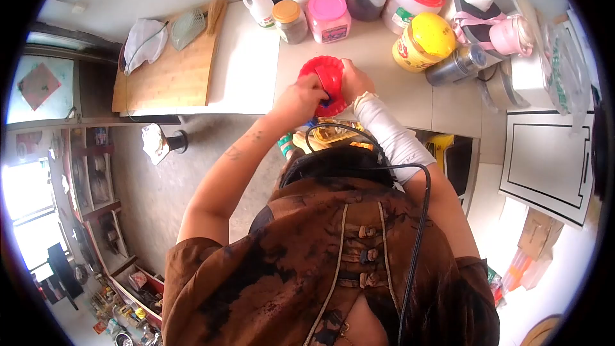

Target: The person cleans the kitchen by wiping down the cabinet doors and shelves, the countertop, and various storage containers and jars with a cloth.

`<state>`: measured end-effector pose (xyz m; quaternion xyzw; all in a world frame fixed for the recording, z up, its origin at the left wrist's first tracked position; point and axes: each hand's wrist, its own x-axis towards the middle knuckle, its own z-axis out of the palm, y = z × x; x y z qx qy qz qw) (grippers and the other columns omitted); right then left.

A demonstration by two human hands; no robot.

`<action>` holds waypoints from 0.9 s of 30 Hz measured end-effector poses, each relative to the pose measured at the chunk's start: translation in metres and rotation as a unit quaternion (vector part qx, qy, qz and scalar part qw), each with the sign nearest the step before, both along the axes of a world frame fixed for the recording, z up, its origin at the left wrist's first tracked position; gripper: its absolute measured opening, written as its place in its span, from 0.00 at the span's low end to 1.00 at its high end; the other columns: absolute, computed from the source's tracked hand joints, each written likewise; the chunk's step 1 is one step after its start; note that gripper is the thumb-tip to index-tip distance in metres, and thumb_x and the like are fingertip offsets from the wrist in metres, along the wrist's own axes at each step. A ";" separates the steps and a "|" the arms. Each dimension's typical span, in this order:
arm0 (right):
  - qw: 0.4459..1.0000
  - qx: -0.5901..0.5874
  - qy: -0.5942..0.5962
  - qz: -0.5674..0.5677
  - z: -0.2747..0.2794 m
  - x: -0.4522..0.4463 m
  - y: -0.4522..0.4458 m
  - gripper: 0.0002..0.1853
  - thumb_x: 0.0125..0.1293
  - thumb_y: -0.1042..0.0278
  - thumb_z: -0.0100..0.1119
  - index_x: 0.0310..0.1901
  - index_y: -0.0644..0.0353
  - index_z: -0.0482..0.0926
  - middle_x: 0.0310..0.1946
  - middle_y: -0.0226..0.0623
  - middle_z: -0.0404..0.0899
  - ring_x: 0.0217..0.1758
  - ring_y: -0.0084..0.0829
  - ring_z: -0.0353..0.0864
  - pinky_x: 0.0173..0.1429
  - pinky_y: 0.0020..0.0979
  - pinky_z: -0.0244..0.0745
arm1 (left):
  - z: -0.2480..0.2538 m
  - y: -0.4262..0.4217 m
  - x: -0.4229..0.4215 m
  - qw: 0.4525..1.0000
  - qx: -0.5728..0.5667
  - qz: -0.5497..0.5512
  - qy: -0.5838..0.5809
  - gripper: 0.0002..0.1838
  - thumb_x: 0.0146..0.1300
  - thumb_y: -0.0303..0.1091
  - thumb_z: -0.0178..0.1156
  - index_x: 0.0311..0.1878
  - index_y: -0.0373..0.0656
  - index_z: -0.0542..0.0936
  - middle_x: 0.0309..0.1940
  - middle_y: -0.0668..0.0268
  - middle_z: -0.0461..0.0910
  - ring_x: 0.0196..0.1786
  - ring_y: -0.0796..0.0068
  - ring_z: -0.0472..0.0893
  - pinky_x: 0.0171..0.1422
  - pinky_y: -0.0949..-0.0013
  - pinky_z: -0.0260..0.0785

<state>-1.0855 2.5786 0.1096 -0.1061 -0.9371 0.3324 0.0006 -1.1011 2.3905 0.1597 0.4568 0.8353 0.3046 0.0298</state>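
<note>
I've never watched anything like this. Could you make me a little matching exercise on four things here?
Things:
1. Red bowl
2. Wooden board
3. White sleeve
4. Metal flask

Matches:
A. Beside the yellow-lidded tub
B. On the right arm
C. Handled by left hand and right hand
D. Toward the counter's left end

Pairs: 1-C, 2-D, 3-B, 4-A
</note>
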 end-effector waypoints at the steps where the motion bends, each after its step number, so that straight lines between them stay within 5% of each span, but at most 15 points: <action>1: 1.000 0.009 -0.013 0.000 0.002 0.000 -0.001 0.14 0.69 0.67 0.42 0.54 0.57 0.70 0.46 0.52 0.81 0.49 0.53 0.80 0.52 0.50 0.74 | 0.000 -0.001 -0.005 1.000 -0.001 -0.001 0.000 0.09 0.53 0.23 0.61 0.39 0.40 0.83 0.39 0.58 0.77 0.44 0.57 0.80 0.49 0.61 0.75; 4: 0.999 0.030 -0.021 -0.003 -0.002 -0.001 -0.001 0.15 0.69 0.67 0.41 0.55 0.56 0.70 0.46 0.52 0.81 0.49 0.53 0.80 0.52 0.50 0.74 | 0.027 0.009 -0.023 0.980 0.097 0.173 0.030 0.08 0.54 0.22 0.61 0.39 0.39 0.81 0.38 0.57 0.78 0.41 0.53 0.80 0.48 0.59 0.74; 7: 1.000 0.026 -0.002 0.000 -0.003 0.000 -0.001 0.16 0.69 0.68 0.41 0.56 0.56 0.69 0.47 0.51 0.81 0.49 0.53 0.80 0.52 0.50 0.74 | 0.013 0.023 -0.046 0.991 0.101 0.075 0.046 0.09 0.54 0.22 0.61 0.39 0.39 0.82 0.36 0.57 0.77 0.40 0.53 0.80 0.47 0.60 0.74; 9: 1.000 0.020 0.015 0.004 -0.002 0.002 -0.001 0.16 0.70 0.67 0.41 0.56 0.56 0.69 0.45 0.52 0.81 0.48 0.55 0.80 0.51 0.51 0.74 | 0.001 0.027 -0.048 0.996 0.013 0.074 0.039 0.10 0.54 0.23 0.61 0.40 0.40 0.83 0.40 0.60 0.76 0.45 0.56 0.78 0.51 0.61 0.73; 11: 0.999 0.013 0.032 0.008 -0.001 0.000 0.000 0.16 0.70 0.66 0.41 0.56 0.55 0.70 0.42 0.53 0.82 0.46 0.56 0.80 0.49 0.51 0.74 | -0.002 0.026 -0.047 0.979 -0.105 0.054 0.164 0.12 0.54 0.25 0.59 0.42 0.44 0.84 0.44 0.62 0.74 0.50 0.60 0.75 0.54 0.61 0.71; 18: 0.999 0.043 0.013 -0.004 -0.002 -0.006 -0.008 0.15 0.69 0.67 0.43 0.55 0.53 0.70 0.42 0.50 0.82 0.46 0.55 0.81 0.49 0.51 0.75 | -0.005 0.026 -0.032 0.947 -0.222 0.101 0.208 0.13 0.52 0.25 0.58 0.41 0.47 0.84 0.44 0.61 0.72 0.50 0.61 0.73 0.54 0.62 0.70; 23: 0.998 0.019 0.065 0.006 -0.009 -0.003 -0.005 0.13 0.71 0.65 0.43 0.54 0.51 0.71 0.38 0.53 0.82 0.43 0.57 0.81 0.46 0.51 0.74 | 0.002 0.017 -0.046 0.965 -0.197 0.135 0.111 0.13 0.52 0.23 0.58 0.42 0.44 0.82 0.42 0.60 0.75 0.49 0.58 0.76 0.54 0.60 0.72; 27: 0.994 -0.110 0.018 0.003 -0.011 -0.002 0.008 0.17 0.73 0.58 0.41 0.57 0.52 0.72 0.45 0.51 0.81 0.50 0.55 0.79 0.52 0.48 0.74 | 0.002 0.032 -0.048 0.981 0.003 0.170 0.091 0.10 0.51 0.23 0.58 0.37 0.40 0.81 0.37 0.61 0.77 0.47 0.57 0.76 0.53 0.60 0.71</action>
